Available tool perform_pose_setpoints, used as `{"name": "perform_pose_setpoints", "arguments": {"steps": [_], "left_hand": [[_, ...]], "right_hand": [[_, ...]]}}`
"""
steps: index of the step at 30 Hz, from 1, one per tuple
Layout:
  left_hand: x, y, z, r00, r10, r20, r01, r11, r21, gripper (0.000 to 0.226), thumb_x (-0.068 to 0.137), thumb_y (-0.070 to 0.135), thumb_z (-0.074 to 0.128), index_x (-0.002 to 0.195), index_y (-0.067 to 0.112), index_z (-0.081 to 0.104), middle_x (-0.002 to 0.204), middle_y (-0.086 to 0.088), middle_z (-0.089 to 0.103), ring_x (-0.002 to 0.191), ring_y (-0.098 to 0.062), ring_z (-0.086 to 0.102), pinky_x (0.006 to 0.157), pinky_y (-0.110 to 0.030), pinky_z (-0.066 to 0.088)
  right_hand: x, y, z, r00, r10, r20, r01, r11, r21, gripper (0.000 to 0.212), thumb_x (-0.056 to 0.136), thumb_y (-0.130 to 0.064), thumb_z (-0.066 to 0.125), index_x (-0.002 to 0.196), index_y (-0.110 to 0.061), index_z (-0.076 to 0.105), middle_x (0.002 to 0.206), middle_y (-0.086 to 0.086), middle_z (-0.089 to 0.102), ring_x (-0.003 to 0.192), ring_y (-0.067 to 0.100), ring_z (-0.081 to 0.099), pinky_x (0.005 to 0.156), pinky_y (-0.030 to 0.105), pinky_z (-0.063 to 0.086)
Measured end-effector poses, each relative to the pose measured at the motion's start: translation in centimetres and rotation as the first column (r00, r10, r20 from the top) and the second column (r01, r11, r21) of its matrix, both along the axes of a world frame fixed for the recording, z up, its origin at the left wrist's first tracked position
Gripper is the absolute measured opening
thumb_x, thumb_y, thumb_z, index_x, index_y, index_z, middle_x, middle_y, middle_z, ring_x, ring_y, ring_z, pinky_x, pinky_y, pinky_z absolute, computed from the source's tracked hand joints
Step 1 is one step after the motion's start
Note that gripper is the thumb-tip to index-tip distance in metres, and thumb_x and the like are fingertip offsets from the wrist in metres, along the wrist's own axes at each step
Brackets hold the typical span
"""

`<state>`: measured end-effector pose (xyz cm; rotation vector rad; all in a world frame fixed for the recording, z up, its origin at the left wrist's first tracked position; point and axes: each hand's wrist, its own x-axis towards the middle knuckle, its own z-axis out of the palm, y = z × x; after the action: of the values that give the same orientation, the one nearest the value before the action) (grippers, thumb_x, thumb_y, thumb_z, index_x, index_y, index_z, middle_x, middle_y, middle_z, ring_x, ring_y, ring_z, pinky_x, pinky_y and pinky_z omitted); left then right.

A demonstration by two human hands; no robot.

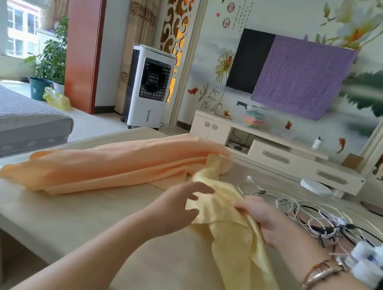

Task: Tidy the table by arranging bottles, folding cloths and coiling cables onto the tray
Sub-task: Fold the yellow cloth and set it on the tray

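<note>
Blur hides most of the bottles (373, 261) at the right edge of the frame: I can make out about four white caps bunched together, their dark bodies smeared and cut off by the edge, so the count is unsure. No tray shows anywhere in view. The cables (313, 215) lie in one tangle on the desk (72, 213) at centre right, white and black strands mixed; I cannot count them apart.

Two cloths are plain. The orange cloth (110, 169) stretches in long loose folds from the left of the frame up toward the centre. The yellow cloth (234, 230) starts against the orange one's upper end, runs under my hands and trails off the near edge of the desk, its lower end cut off at the bottom of the frame.

My right hand (271, 224) is closed on the yellow cloth, fingers pinching a gathered fold, with bracelets (323, 273) on the wrist. My left hand (174, 208) is open beside it, fingers spread and curled, thumb tip at the cloth's edge, gripping nothing.
</note>
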<state>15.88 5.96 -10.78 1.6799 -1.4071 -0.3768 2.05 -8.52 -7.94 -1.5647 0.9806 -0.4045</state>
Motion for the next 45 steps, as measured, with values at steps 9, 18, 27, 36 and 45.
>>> {"name": "perform_pose_setpoints", "arguments": {"steps": [9, 18, 27, 36, 45], "left_hand": [[-3.0, -3.7, -2.7, 0.885, 0.049, 0.464, -0.099, 0.992, 0.083, 0.028, 0.088, 0.042, 0.060, 0.115, 0.034, 0.062, 0.112, 0.014, 0.058, 0.105, -0.011, 0.054, 0.083, -0.025, 0.043], [-5.6, -4.3, -0.2, 0.959, 0.097, 0.267, -0.049, 0.982, -0.180, 0.007, 0.094, 0.019, 0.051, 0.091, 0.016, 0.057, 0.096, 0.005, 0.065, 0.090, -0.018, 0.061, 0.078, -0.034, 0.048], [-5.4, -2.7, 7.2, 1.000, 0.013, 0.012, -0.012, 0.997, -0.076, 0.025, 0.094, 0.040, 0.054, 0.091, 0.015, 0.055, 0.082, -0.013, 0.064, 0.066, -0.019, 0.053, 0.065, -0.031, 0.045], [0.2, -0.8, 7.3, 0.648, -0.031, 0.761, -0.432, 0.809, 0.400, 0.034, 0.100, 0.044, 0.037, 0.107, 0.023, 0.062, 0.100, 0.006, 0.059, 0.102, -0.018, 0.052, 0.091, -0.031, 0.046], [1.1, -6.0, 14.4, 0.762, 0.533, 0.368, -0.596, 0.799, 0.075, 0.028, 0.095, 0.001, 0.040, 0.117, 0.003, 0.057, 0.089, -0.004, 0.053, 0.081, -0.021, 0.058, 0.065, -0.029, 0.052]], "right_hand": [[-6.8, -1.2, -0.8, 0.810, -0.212, -0.547, -0.360, 0.556, -0.749, 0.058, 0.084, -0.040, 0.064, 0.132, -0.020, 0.038, 0.137, 0.003, 0.041, 0.129, 0.020, 0.040, 0.103, 0.032, 0.036], [-9.3, 1.6, -2.3, 0.781, -0.171, -0.600, -0.514, 0.368, -0.774, 0.063, 0.081, -0.045, 0.060, 0.135, -0.024, 0.035, 0.140, -0.006, 0.034, 0.134, 0.017, 0.030, 0.107, 0.029, 0.025], [-12.4, -0.5, 3.2, 0.833, -0.182, -0.523, -0.253, 0.715, -0.652, 0.017, 0.085, -0.014, 0.051, 0.068, -0.017, 0.048, 0.072, 0.001, 0.054, 0.064, 0.017, 0.050, 0.049, 0.025, 0.033], [-14.3, -1.4, 5.4, 0.645, 0.065, -0.761, -0.477, 0.812, -0.335, 0.009, 0.086, -0.019, 0.055, 0.079, -0.015, 0.049, 0.064, 0.001, 0.044, 0.049, 0.014, 0.039, 0.043, 0.020, 0.031], [-8.2, -3.1, 13.0, 0.833, -0.246, 0.495, 0.458, 0.809, -0.369, 0.045, 0.090, 0.004, 0.027, 0.117, -0.017, 0.058, 0.119, 0.010, 0.063, 0.099, 0.020, 0.062, 0.083, 0.031, 0.054]]}}
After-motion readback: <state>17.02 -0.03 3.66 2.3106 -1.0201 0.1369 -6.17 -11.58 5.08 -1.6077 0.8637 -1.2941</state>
